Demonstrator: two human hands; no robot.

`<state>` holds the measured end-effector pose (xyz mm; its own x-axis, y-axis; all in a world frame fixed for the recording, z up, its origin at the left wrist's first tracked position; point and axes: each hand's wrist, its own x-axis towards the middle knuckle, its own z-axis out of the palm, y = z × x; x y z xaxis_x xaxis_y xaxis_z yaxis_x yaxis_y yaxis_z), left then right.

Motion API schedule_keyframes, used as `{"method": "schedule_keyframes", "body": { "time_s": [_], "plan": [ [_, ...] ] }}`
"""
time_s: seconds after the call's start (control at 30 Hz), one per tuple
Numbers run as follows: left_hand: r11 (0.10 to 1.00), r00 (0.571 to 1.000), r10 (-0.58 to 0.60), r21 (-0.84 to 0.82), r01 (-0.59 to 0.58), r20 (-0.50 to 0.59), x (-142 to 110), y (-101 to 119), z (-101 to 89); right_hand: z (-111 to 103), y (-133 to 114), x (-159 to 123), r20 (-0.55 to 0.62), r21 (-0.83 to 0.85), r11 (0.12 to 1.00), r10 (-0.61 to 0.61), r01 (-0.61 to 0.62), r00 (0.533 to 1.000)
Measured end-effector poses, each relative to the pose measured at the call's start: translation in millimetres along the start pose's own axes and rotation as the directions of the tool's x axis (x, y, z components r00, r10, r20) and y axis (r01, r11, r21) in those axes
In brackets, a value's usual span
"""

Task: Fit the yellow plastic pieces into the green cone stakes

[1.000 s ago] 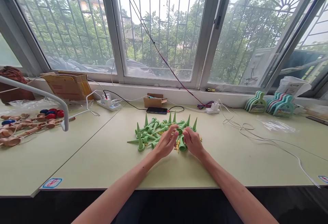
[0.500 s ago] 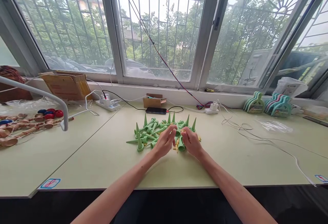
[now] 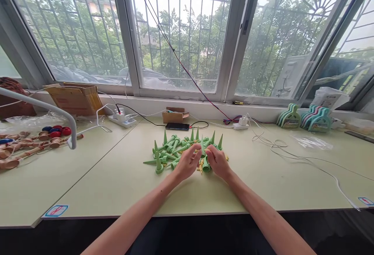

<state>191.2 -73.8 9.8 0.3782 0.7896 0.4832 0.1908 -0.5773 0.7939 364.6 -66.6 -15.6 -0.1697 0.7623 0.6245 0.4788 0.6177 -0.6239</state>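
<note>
Green cones (image 3: pixel 158 164): heap on table (image 3: pixel 122 192), in front of phone (image 3: pixel 177 126), spreading to left and right of it; some upright, others on their sides.
Held cone (image 3: pixel 202 146): point up, between both hands, in front of phone and to its right.
Left hand (image 3: pixel 188 161): half curled, thumb and fingers slightly apart, fingertips on held cone; far side of grip hidden.
Right hand (image 3: pixel 217 161): fingers bent inward, close beside held cone; cannot tell how tightly closed or whether gripping anything.
Yellow pieces (image 3: pixel 201 166): small, among cones, in front of phone and to its right.
Small carton (image 3: pixel 175 117): open, just behind phone.
White adapter (image 3: pixel 243 121): right of phone, beside bundled wires (image 3: pixel 231 120).
Wooden toys (image 3: pixel 27 148): well left of phone, red and blue balls among them.
</note>
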Motion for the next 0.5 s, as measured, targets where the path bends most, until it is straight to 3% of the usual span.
{"method": "schedule_keyframes", "body": {
  "time_s": [0.33, 0.5],
  "plan": [
    [0.997, 0.997, 0.063, 0.041, -0.061, -0.043, 1.1, -6.6, 1.7, 0.1, 2.6, 0.7, -0.006, -0.002, 1.0, -0.018, 0.018, 1.0],
    [0.997, 0.998, 0.033, 0.066, -0.03, -0.044, 1.3, -8.8, 0.9, -0.4, 0.4, 0.7, 0.003, 0.016, 1.0, -0.009, 0.009, 1.0]
  ]
}}
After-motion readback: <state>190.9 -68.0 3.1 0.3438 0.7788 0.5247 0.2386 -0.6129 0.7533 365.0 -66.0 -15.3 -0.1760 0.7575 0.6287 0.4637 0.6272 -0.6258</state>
